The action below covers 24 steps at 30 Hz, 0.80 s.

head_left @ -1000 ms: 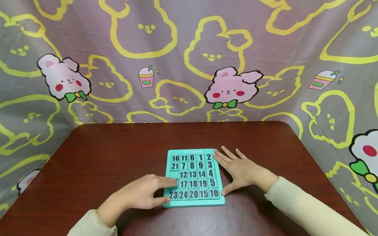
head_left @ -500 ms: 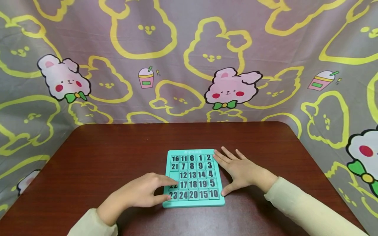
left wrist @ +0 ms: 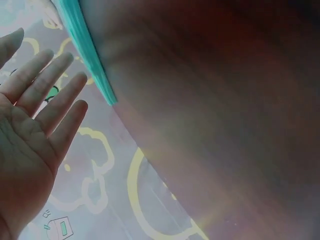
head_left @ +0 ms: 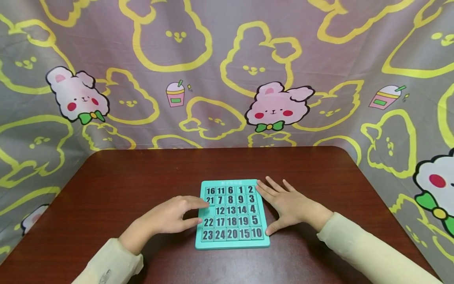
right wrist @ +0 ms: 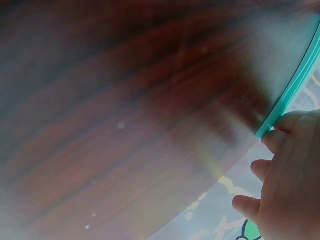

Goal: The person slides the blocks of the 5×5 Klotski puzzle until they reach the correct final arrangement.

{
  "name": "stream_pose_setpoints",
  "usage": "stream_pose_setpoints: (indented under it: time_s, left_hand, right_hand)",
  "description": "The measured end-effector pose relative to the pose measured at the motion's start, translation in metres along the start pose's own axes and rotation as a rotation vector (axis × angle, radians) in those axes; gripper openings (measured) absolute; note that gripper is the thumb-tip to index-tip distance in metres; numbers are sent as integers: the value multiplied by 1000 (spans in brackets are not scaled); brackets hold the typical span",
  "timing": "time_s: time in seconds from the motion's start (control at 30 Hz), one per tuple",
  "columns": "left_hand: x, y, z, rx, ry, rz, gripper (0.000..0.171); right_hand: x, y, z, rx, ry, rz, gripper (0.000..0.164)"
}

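A turquoise sliding number puzzle (head_left: 232, 245) lies flat on the table, its black-numbered tiles in rows. The gap sits in the third row at the far left, below tile 21 (head_left: 211, 199) and above tile 22 (head_left: 208, 223). My left hand (head_left: 166, 215) reaches in from the left, index fingertip at the lower edge of tile 21 and thumb at the frame's left edge. Its fingers look extended in the left wrist view. My right hand (head_left: 292, 207) lies with fingers spread along the frame's right side, fingertips at the upper right corner and thumb near the lower right.
The dark reddish-brown wooden table (head_left: 149, 169) spreads around the puzzle. A grey curtain (head_left: 213, 71) with yellow outlines and rabbit prints hangs behind it and along both sides.
My left hand has moved up along the puzzle's left side, from tile 22 to tile 21, leaving tile 22 uncovered. The right hand stays put.
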<state>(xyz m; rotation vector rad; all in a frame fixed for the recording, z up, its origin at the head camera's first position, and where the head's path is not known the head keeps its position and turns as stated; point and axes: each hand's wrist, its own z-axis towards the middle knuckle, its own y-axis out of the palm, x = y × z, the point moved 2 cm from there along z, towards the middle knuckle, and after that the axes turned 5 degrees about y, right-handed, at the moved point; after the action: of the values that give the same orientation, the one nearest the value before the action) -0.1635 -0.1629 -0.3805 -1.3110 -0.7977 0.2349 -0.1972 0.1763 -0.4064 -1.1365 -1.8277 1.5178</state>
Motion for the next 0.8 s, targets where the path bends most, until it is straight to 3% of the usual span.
stream_pose_setpoints:
  time_s: [0.43, 0.8]
  left_hand:
    - [-17, -4, 13, 0, -41, 86, 39]
    - [-16, 1, 12, -31, -81, 106, 41]
  right_hand:
    - [-2, -2, -2, 9, -15, 15, 135]
    - [1, 0, -1, 14, -13, 4, 135]
